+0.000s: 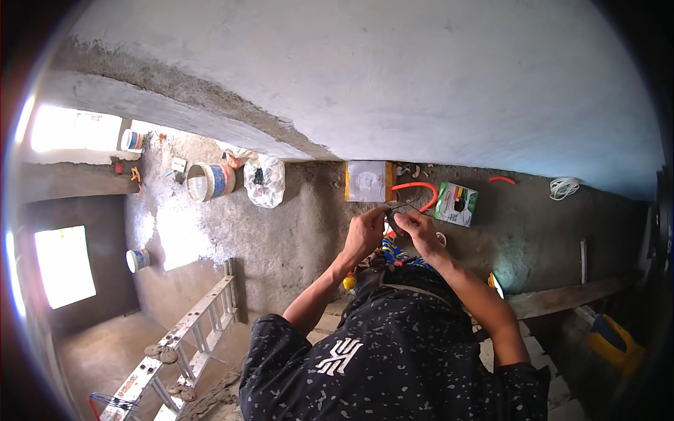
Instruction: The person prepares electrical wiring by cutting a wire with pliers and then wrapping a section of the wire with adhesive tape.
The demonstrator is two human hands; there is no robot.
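My left hand (pixel 365 233) and my right hand (pixel 420 234) are close together in front of my body, fingers closed in. A small dark object (pixel 394 224), its kind unclear, lies between them against the right thumb and fingers. A thin dark wire (pixel 403 205) arcs out at the fingertips, and the left finger and thumb appear to pinch it. Just beyond the hands an orange-red flexible tube (pixel 426 187) curves over the floor. A green-and-white box (pixel 456 204) with a dark round opening sits right of it, and a white-and-yellow package (pixel 369 182) left of it.
A ladder (pixel 200 335) stands at lower left. Buckets (pixel 211 182) and a white plastic bag (pixel 265 181) are farther left along the wall (pixel 421 84). To the right are a white cable coil (pixel 564 188), a wooden plank (pixel 562 297) and a yellow-blue container (pixel 612 341).
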